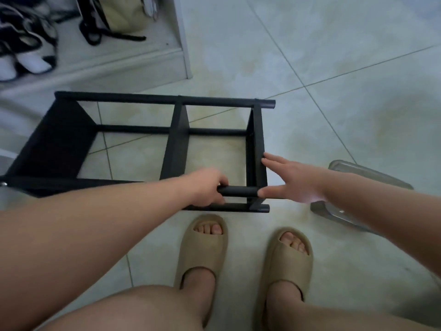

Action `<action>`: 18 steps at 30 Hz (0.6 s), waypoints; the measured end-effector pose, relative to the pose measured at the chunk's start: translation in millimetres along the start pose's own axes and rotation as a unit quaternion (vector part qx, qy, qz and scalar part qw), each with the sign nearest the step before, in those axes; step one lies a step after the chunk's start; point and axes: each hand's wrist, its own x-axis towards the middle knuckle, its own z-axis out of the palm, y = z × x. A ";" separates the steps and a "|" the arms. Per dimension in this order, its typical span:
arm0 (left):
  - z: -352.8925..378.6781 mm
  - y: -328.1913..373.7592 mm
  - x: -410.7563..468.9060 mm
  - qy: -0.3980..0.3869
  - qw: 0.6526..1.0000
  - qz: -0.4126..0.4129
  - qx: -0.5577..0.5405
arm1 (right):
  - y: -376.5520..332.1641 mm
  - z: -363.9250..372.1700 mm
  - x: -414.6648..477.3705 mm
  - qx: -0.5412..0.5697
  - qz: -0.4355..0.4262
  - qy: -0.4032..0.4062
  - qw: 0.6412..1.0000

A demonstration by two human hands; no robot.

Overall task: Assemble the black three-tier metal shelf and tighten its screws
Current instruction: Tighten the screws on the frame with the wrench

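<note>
The black three-tier metal shelf point(176, 139) lies on its side on the tiled floor, its three panels standing on edge between four round posts. My left hand point(207, 187) grips the near upper post, fingers curled round it between the middle and right panels. My right hand point(291, 180) is spread open against the outer face of the right end panel point(257, 149). Its fingertips touch the panel's edge and the thumb rests at the post's end.
A clear plastic container point(367, 177) lies on the floor right of the shelf, partly behind my right forearm. A white low cabinet point(133, 60) with shoes and a bag stands at the back left. My feet in beige slippers point(202, 249) stand just before the shelf.
</note>
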 end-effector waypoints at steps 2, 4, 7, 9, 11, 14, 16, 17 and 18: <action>-22.4 3.9 -14.4 0.052 0.999 0.006 -0.005 | -9.2 -15.3 -20.1 -0.005 -0.005 0.012 1.000; -46.7 11.2 -28.8 0.100 0.995 0.019 0.001 | -22.5 -31.5 -40.3 -0.011 -0.014 0.031 0.999; -76.9 26.7 -50.4 0.144 0.988 0.039 0.025 | -43.2 -54.7 -69.3 -0.025 -0.009 0.045 0.999; -88.3 36.3 -65.3 0.159 0.985 0.054 0.041 | -56.4 -66.8 -85.5 -0.033 -0.001 0.054 0.998; -92.7 45.7 -78.7 0.165 0.983 0.063 0.042 | -67.8 -73.8 -97.6 -0.045 0.006 0.069 0.997; -89.6 56.4 -93.3 0.172 0.983 0.058 0.039 | -80.5 -70.6 -109.5 -0.058 0.033 0.088 0.994; -83.5 60.3 -98.9 0.183 0.982 0.048 0.028 | -84.7 -62.0 -113.7 -0.053 0.049 0.102 0.992; -79.3 61.2 -100.8 0.187 0.981 0.041 0.017 | -85.6 -56.4 -115.0 -0.053 0.053 0.108 0.991; -74.6 61.1 -101.9 0.192 0.981 0.032 0.007 | -86.0 -50.6 -115.4 -0.056 0.055 0.112 0.991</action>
